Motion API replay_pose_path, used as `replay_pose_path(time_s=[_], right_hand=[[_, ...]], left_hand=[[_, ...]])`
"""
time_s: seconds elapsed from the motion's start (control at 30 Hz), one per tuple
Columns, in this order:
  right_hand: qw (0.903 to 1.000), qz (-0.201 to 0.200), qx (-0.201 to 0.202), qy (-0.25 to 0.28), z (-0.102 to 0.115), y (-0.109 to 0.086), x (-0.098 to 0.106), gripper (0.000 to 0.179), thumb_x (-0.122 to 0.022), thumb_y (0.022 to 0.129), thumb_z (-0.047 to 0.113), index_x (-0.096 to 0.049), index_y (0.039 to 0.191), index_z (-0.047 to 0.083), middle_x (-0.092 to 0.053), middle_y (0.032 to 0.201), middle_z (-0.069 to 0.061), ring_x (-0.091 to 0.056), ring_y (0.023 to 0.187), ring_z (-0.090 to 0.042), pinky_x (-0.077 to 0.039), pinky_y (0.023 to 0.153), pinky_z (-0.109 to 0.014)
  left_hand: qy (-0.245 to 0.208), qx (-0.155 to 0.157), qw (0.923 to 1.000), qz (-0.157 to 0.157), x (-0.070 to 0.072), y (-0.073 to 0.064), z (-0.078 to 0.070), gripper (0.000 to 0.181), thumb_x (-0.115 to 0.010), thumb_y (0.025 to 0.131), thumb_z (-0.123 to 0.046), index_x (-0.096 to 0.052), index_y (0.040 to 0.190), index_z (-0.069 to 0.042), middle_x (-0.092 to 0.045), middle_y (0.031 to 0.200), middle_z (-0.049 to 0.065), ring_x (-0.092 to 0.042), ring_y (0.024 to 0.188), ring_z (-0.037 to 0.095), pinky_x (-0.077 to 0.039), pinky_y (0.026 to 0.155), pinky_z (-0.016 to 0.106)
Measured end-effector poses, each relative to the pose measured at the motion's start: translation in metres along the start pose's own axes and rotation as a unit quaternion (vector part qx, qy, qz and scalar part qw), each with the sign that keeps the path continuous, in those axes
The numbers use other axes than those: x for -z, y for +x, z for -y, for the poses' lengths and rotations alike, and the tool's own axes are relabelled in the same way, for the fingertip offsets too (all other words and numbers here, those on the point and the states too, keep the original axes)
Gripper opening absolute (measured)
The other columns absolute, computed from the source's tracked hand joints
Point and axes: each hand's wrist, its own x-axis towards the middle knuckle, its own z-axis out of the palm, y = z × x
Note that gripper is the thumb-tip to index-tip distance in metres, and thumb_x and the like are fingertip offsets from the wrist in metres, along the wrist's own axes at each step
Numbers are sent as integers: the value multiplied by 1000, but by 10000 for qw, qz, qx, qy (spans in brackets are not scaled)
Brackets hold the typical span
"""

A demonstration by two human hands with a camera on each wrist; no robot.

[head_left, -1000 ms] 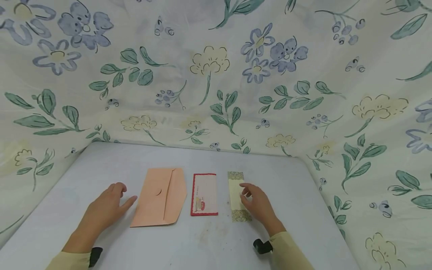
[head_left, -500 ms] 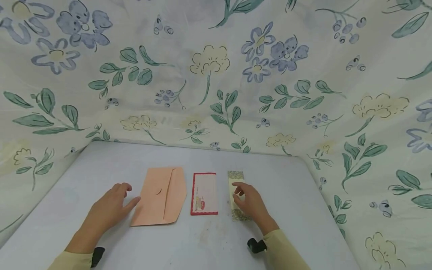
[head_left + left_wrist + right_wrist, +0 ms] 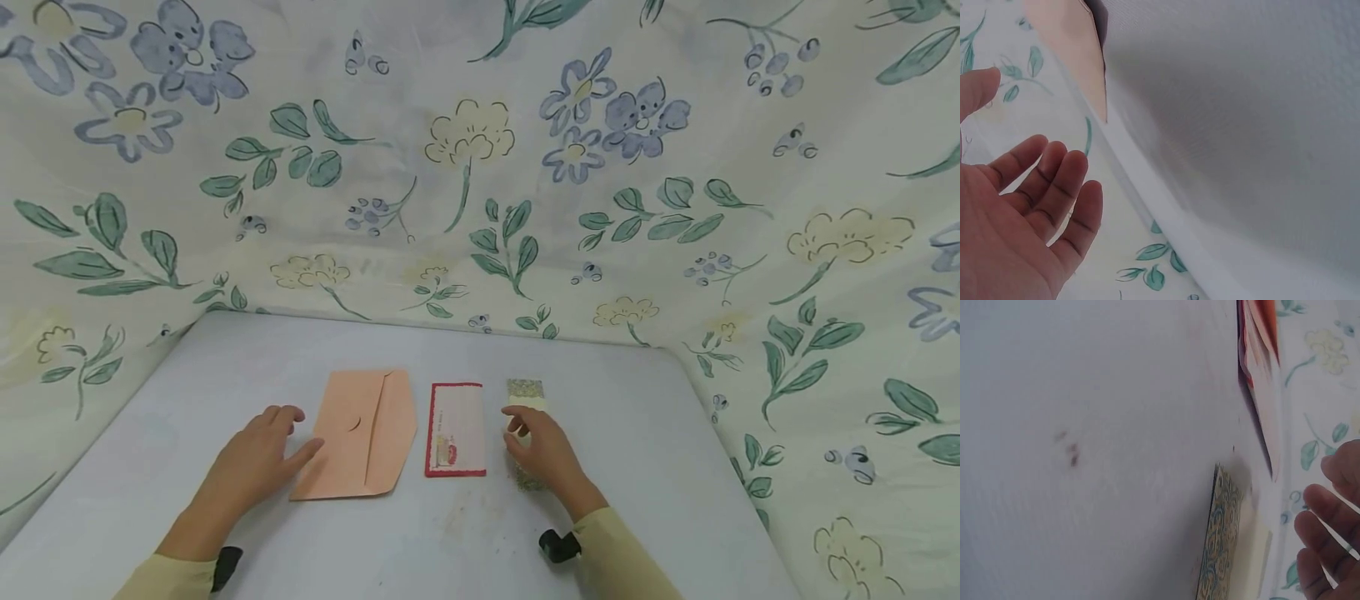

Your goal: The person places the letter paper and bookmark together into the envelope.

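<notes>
A peach envelope (image 3: 348, 450) with a side flap lies on the white table in the head view. My left hand (image 3: 251, 462) hovers at its left edge, thumb over the paper, fingers loosely bent and holding nothing. To the envelope's right lies a red-bordered card (image 3: 457, 429) with a small print. Further right is a cream strip with gold patterned ends (image 3: 527, 389), partly hidden under my right hand (image 3: 546, 450). That hand's fingers are relaxed above the strip, and in the right wrist view the fingers (image 3: 1329, 537) stand apart from the strip's patterned end (image 3: 1219, 544).
The white table (image 3: 615, 400) carries faint brownish smudges in front of the card. Flowered cloth (image 3: 480, 167) rises behind the table and along both sides. A black wrist device (image 3: 560, 546) sits at the right cuff.
My left hand has drifted right, its thumb now over the envelope's edge. My right hand has moved left across the strip, covering more of its middle. The papers lie where they were.
</notes>
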Motion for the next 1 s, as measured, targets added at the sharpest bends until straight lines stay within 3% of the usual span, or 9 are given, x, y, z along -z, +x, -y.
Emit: replay_pose_path(time_s=[0.23, 0.73, 1.0], right_hand=[[9994, 239, -236, 5, 11, 3, -9, 40, -71, 96, 20, -63, 135, 18, -63, 102, 6, -58, 98, -13, -53, 88, -34], [9987, 502, -12, 77, 39, 11, -25, 41, -70, 96, 22, -62, 137, 18, -65, 108, 5, -58, 101, -13, -52, 92, -34], [9985, 544, -16, 65, 44, 15, -32, 41, -70, 96, 24, -63, 136, 18, -65, 107, 6, -58, 100, -12, -53, 90, -32]], left_hand=[[-12, 47, 10000, 78, -2, -1, -7, 56, -75, 91, -36, -55, 119, 8, -59, 104, 21, -60, 94, 37, -53, 77, 55], [-124, -223, 9996, -93, -9, -2, -12, 62, -73, 93, -41, -55, 126, 8, -57, 117, 28, -58, 101, 43, -52, 79, 58], [-100, -278, 9996, 12, -13, 1, -14, 61, -73, 92, -40, -55, 125, 8, -57, 117, 29, -58, 103, 46, -51, 80, 59]])
